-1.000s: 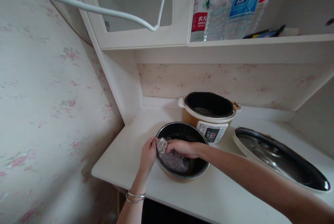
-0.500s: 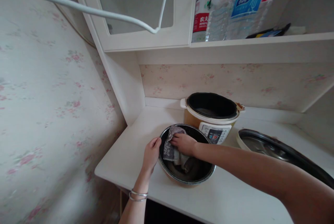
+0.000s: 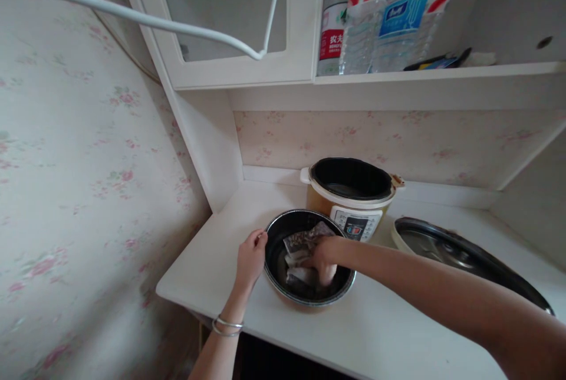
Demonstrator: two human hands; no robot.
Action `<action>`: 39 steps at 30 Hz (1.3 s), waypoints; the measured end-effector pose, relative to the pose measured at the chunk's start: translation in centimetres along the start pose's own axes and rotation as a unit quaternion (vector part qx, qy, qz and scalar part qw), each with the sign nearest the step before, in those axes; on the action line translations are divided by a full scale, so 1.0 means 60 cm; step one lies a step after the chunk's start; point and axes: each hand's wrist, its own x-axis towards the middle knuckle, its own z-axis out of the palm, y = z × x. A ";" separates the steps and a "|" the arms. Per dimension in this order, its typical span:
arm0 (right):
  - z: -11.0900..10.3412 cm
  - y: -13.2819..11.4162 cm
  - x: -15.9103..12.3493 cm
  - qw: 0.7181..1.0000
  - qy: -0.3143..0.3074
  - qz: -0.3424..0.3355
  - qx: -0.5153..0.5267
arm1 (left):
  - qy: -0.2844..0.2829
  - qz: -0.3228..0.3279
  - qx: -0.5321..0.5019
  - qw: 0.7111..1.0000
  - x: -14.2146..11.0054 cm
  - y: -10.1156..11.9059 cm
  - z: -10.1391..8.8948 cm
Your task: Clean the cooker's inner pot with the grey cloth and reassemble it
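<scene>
A round black inner pot (image 3: 278, 232) with a pale rim sits on the white counter. My left hand (image 3: 253, 256) pinches its left rim between thumb and fingers. Inside the pot, my right hand (image 3: 326, 257) presses a grey patterned cloth (image 3: 297, 243) against the lower right of the interior; its fingertips are partly hidden by the cloth and the hand itself. Just behind stands the cooker body (image 3: 354, 200), open at the top, with a control panel on its front.
The cooker's lid (image 3: 455, 256) lies on the counter (image 3: 212, 256) at the right, beneath my right forearm. Plastic bottles (image 3: 367, 20) stand on the shelf above. A white bent rod (image 3: 177, 23) crosses the upper left, before the cabinet door.
My right hand has moved with the cloth from the pot's upper left to its lower right side. The left hand keeps its hold on the rim. The view has shifted slightly.
</scene>
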 end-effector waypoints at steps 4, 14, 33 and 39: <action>0.012 -0.007 -0.020 0.999 -0.016 -0.018 -0.047 | 0.032 0.085 0.133 0.987 -0.007 0.011 -0.015; -0.069 -0.062 -0.040 0.992 -0.023 -0.070 -0.104 | -0.166 0.310 0.160 0.922 -0.109 0.113 -0.060; -0.099 0.077 -0.231 0.668 0.483 0.039 0.564 | -0.194 0.390 0.172 0.884 -0.148 0.054 -0.033; 0.006 0.067 -0.214 0.618 0.479 0.058 0.620 | -0.117 0.390 0.134 0.903 -0.142 0.039 -0.037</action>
